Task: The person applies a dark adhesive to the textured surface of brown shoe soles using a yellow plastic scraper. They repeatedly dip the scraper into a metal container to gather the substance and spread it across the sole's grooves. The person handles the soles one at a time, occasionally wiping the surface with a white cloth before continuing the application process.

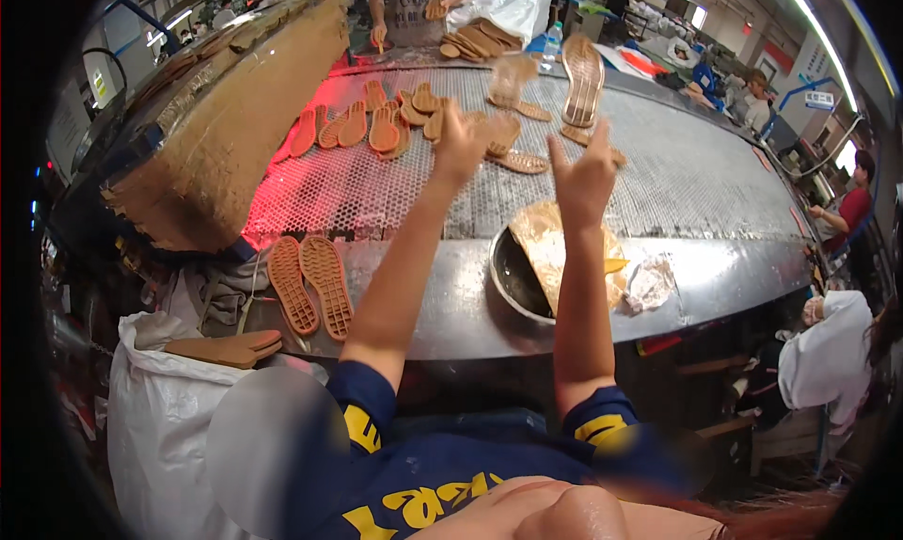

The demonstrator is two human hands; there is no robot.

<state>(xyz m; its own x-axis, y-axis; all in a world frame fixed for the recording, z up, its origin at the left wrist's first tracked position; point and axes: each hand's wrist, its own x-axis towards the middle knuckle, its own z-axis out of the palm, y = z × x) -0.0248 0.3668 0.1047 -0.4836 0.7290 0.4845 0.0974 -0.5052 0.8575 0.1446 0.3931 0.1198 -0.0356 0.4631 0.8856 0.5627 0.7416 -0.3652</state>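
Note:
My left hand (459, 150) reaches over the mesh conveyor, beside a loose cluster of tan shoe soles (425, 103). Its fingers are smeared by motion, so I cannot tell whether they grip one. A blurred sole (511, 81) shows just beyond it. My right hand (585, 178) is open, thumb and forefinger spread apart. Past its fingertips a long treaded sole (583, 81) appears upright; any contact is unclear. Another sole (520, 163) lies on the mesh between my hands. Below my right hand, a metal bowl (496, 267) is partly covered by a yellowish sheet (541, 244).
Two brown soles (324, 286) rest on the metal ledge at left, above a white sack (155, 399) with soles on top. A worn tunnel housing (226, 135) glows red over the belt's left. Crumpled plastic (651, 281) lies right of the bowl. A co-worker (417, 13) stands across.

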